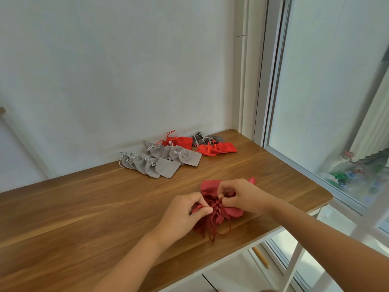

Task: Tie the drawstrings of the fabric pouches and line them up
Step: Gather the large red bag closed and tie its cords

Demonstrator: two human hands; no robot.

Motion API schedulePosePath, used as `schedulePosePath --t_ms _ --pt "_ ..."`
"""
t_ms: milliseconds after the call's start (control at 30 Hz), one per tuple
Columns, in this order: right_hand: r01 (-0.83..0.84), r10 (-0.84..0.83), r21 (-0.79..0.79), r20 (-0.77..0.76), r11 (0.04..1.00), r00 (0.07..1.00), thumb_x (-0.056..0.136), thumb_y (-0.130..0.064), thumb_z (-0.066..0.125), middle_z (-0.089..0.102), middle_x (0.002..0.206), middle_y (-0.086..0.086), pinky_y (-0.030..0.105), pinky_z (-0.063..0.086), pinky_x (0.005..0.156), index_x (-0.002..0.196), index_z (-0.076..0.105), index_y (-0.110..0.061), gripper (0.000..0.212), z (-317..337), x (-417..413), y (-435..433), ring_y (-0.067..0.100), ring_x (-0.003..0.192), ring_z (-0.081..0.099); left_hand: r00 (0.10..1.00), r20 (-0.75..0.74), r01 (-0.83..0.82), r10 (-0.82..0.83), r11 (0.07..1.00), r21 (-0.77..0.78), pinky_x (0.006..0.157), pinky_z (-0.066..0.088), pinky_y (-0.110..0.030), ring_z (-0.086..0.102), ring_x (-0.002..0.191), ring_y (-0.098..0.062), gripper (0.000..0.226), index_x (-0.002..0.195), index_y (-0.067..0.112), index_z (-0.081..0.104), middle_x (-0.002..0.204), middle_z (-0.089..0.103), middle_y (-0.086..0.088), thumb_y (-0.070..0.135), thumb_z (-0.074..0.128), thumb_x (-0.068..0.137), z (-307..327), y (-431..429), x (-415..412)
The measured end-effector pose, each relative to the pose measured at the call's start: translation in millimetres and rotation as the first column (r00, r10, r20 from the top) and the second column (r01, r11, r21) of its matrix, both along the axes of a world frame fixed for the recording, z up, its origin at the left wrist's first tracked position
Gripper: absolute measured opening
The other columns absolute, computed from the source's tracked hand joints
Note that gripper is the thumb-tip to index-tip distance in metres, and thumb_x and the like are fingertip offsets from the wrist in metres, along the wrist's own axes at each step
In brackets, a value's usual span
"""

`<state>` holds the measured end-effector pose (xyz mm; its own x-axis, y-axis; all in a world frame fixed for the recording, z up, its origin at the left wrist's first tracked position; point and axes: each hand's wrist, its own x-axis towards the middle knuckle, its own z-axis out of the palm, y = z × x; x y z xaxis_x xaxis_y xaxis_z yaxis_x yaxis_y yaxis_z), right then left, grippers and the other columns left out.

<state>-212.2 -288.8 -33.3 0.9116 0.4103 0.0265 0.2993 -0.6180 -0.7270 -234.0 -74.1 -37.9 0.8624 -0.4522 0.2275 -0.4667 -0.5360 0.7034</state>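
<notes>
A pale wall (105, 60) is filling the upper left of the frame, and a window (326, 81) is running down the right. The wooden tabletop (84, 207) is stretching across the lower half. Toward its far edge, at centre frame, grey pouches (160, 163) are lying overlapped in rows, with bright red pouches (219, 149) and a dark grey pouch (216, 139) just to their right. Nearer, at lower centre-right, a heap of dark red pouches (208, 186) is lying under both hands. The left hand (185, 213) is pinching a twisted cord (197, 208) between curled fingers. The right hand (244, 194) is pinching the cord at the gathered mouth, fingers clamped together.
</notes>
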Motion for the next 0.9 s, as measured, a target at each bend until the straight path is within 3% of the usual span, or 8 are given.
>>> schedulePosePath --t_ms 67,233,400,500,600,700,800,900 --pt "-0.019 0.032 0.102 -0.136 0.995 0.990 0.092 -0.009 0.057 0.061 0.068 -0.017 0.010 0.042 0.062 0.086 0.060 -0.016 0.010 11.1 1.9 -5.3 -0.005 0.062 0.054 0.996 -0.088 0.012 -0.018 0.998 -0.065 0.081 0.049 -0.025 0.063 0.085 0.002 0.009 0.088 0.031 0.066 0.091 0.069 0.019 0.035 0.073 0.082 6.8 4.6 6.5" --pt "0.098 0.103 0.493 -0.364 0.865 0.926 0.094 -0.014 0.054 0.061 0.091 0.018 0.034 0.053 0.076 0.091 0.062 -0.005 0.013 47.7 19.7 -1.7 0.025 0.078 0.061 0.984 -0.164 0.036 -0.065 0.984 -0.173 0.093 0.041 -0.008 0.054 0.112 0.011 0.072 0.126 0.036 0.051 0.121 0.060 0.024 0.043 0.085 0.062 38.4 2.1 17.9" --pt "0.104 0.180 0.575 -0.416 0.812 0.891 0.085 -0.018 0.059 0.051 0.113 0.024 0.044 0.041 0.093 0.121 0.046 0.016 0.051 75.3 36.1 13.8 0.033 0.101 0.045 0.984 -0.172 -0.042 -0.034 0.907 -0.418 0.078 0.044 -0.005 0.061 0.096 0.011 0.038 0.106 0.032 0.061 0.099 0.070 0.027 0.015 0.076 0.075 65.6 -3.2 28.8" --pt "0.148 0.174 0.610 -0.436 0.778 0.883 0.094 -0.013 0.054 0.053 0.122 0.028 0.042 0.046 0.098 0.128 0.047 0.011 0.043 79.6 43.4 24.6 0.033 0.107 0.050 0.957 -0.289 -0.126 -0.037 0.842 -0.524 0.066 0.046 -0.007 0.065 0.078 0.006 0.030 0.101 0.022 0.065 0.084 0.073 0.018 0.000 0.069 0.081 67.4 -3.1 36.2" --pt "0.187 0.162 0.591 -0.487 0.785 0.858 0.092 -0.039 0.057 0.062 0.124 0.021 0.044 0.044 0.105 0.123 0.060 -0.007 0.044 72.1 51.8 31.6 0.030 0.109 0.059 0.928 -0.369 -0.271 0.053 0.776 -0.570 0.074 0.051 -0.015 0.068 0.088 -0.006 0.026 0.103 0.022 0.066 0.091 0.075 0.009 0.004 0.067 0.084 60.2 5.4 49.9" --pt "0.100 0.019 0.342 -0.327 0.935 0.945 0.083 -0.026 0.074 0.069 0.108 0.015 0.041 0.053 0.087 0.113 0.060 -0.017 0.034 59.3 57.2 37.0 0.025 0.092 0.068 0.869 -0.471 -0.439 0.152 0.676 -0.592 0.067 0.053 -0.018 0.068 0.078 -0.010 0.018 0.103 0.016 0.067 0.087 0.073 0.002 0.006 0.064 0.088 51.2 22.9 65.7" --pt "0.074 -0.052 0.227 -0.100 0.971 0.994 0.084 -0.002 0.069 0.063 0.079 0.008 0.021 0.046 0.047 0.109 0.058 -0.012 0.029 45.9 64.6 51.4 0.012 0.050 0.055 0.844 -0.446 -0.516 0.300 0.684 -0.516 0.078 0.052 -0.029 0.065 0.090 -0.022 0.022 0.107 0.013 0.066 0.097 0.070 -0.007 0.007 0.068 0.086 40.3 52.9 84.8" --pt "0.071 -0.087 0.277 0.045 0.958 0.995 0.087 0.004 0.063 0.059 0.083 -0.002 0.021 0.046 0.046 0.103 0.061 -0.012 0.023 34.0 75.3 77.4 0.006 0.049 0.054 0.840 -0.331 -0.539 0.430 0.729 -0.421 0.093 0.048 -0.037 0.062 0.101 -0.023 0.029 0.109 0.020 0.062 0.109 0.067 -0.005 0.009 0.072 0.083 34.9 86.8 102.2"
